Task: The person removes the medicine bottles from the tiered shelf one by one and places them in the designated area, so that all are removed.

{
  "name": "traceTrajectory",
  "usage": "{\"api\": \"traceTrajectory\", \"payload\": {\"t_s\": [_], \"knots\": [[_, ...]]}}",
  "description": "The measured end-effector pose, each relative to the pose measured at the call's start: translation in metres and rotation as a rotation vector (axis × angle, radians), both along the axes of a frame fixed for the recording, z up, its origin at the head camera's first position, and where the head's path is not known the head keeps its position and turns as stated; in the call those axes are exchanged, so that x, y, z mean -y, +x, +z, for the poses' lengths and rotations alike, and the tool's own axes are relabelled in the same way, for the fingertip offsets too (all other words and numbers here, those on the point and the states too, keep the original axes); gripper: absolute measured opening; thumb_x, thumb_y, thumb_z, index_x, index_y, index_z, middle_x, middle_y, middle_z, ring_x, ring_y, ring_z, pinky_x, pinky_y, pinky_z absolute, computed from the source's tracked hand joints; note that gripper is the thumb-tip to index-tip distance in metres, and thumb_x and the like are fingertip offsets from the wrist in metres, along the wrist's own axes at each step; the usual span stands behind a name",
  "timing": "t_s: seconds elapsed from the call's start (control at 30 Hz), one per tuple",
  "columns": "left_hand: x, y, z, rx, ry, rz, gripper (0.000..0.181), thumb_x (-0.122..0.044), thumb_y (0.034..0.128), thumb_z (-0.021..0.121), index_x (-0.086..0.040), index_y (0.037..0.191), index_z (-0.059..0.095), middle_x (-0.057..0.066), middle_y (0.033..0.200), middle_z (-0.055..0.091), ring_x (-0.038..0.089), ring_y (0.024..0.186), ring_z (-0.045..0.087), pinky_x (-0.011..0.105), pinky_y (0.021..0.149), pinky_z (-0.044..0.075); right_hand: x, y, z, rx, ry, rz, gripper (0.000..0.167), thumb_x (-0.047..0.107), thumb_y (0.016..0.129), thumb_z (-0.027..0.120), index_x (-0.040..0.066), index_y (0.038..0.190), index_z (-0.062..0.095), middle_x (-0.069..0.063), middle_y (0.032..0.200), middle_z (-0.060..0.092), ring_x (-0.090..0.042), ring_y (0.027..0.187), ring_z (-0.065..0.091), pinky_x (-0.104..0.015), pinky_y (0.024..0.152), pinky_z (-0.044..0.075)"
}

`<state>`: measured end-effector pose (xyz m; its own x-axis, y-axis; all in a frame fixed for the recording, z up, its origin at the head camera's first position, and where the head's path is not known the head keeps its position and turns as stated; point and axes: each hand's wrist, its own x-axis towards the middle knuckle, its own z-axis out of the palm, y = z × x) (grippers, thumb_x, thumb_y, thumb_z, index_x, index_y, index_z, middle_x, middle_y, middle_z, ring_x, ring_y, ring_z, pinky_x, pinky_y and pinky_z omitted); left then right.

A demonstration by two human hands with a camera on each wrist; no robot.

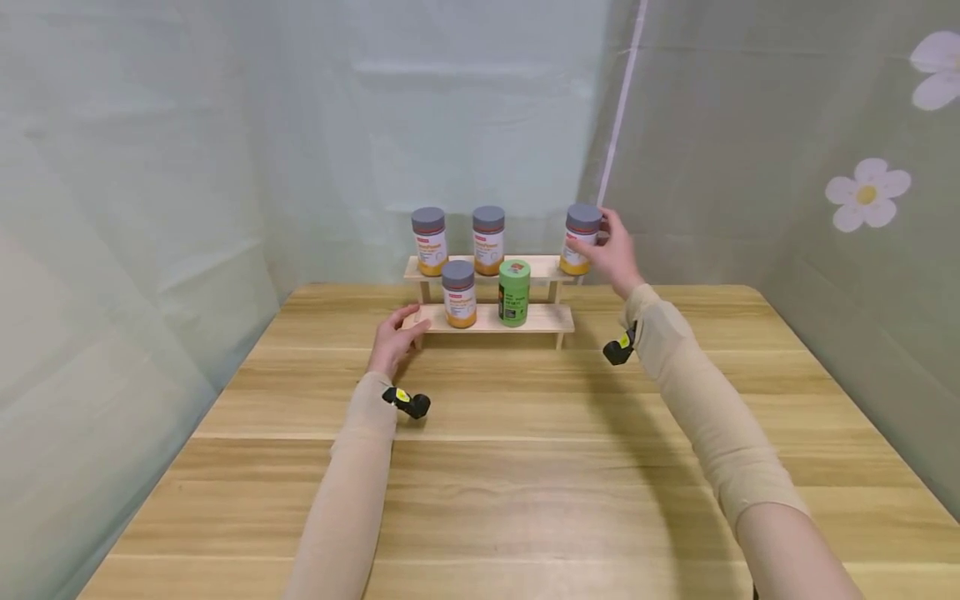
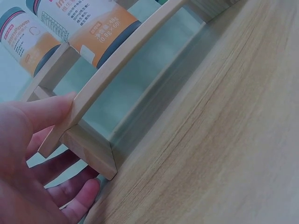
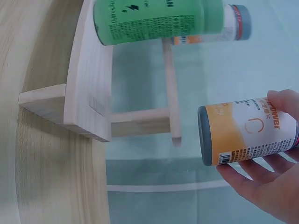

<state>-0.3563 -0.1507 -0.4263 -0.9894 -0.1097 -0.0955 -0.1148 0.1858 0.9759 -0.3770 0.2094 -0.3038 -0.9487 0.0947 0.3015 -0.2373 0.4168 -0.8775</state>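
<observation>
A two-step wooden display rack (image 1: 551, 319) stands at the back of the table. At its lower left end my left hand (image 1: 392, 337) grips the board; in the left wrist view the thumb lies on the board's edge, with fingers behind. My right hand (image 1: 619, 257) holds a supplement bottle (image 1: 576, 257) with a grey lid and orange-white label, by the upper step's right end. The right wrist view shows this bottle (image 3: 250, 133) apart from the rack. Two matching bottles, left (image 1: 431, 243) and middle (image 1: 488, 243), stand on the upper step. Below are another (image 1: 459, 298) and a green bottle (image 1: 514, 296).
The wood-grain table (image 1: 495, 467) stretches from the rack towards me. Pale cloth (image 1: 480, 100) hangs right behind the rack, and a grey curtain (image 1: 750, 167) with white flowers hangs on the right. Each wrist carries a small black camera (image 1: 407, 402).
</observation>
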Motion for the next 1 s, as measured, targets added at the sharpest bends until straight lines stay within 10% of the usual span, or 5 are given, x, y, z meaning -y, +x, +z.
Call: {"api": "traceTrajectory", "payload": {"t_s": [0.17,0.43,1.0], "knots": [[0.002,-0.002,-0.003,0.007,0.014,0.014,0.054,-0.024,0.0902,0.069,-0.018,0.141,0.051,0.008,0.160,0.027,0.022,0.139,0.031,0.023,0.077,0.041,-0.010,0.006,0.002,0.014,-0.021,-0.006,0.068,0.022,0.087,0.072,0.013,0.144,0.036,-0.017,0.143,0.047,-0.034,0.121,0.053,-0.046,0.103,0.045],[0.002,-0.004,-0.004,0.005,0.025,0.004,0.056,-0.024,0.0901,0.069,-0.017,0.142,0.050,0.005,0.161,0.026,0.023,0.148,0.021,0.037,0.114,0.032,-0.029,0.012,-0.003,0.020,-0.013,-0.035,0.070,0.021,0.087,0.072,0.014,0.145,0.035,-0.017,0.144,0.046,-0.034,0.122,0.052,-0.047,0.103,0.044],[0.002,-0.004,-0.005,-0.024,0.030,-0.008,0.056,-0.026,0.0894,0.070,-0.015,0.141,0.051,0.002,0.159,0.031,0.023,0.149,0.021,0.038,0.120,0.023,-0.057,0.017,-0.035,0.048,0.028,-0.063,0.073,0.025,0.086,0.073,0.010,0.146,0.033,-0.020,0.144,0.046,-0.037,0.125,0.051,-0.048,0.105,0.043]]}}
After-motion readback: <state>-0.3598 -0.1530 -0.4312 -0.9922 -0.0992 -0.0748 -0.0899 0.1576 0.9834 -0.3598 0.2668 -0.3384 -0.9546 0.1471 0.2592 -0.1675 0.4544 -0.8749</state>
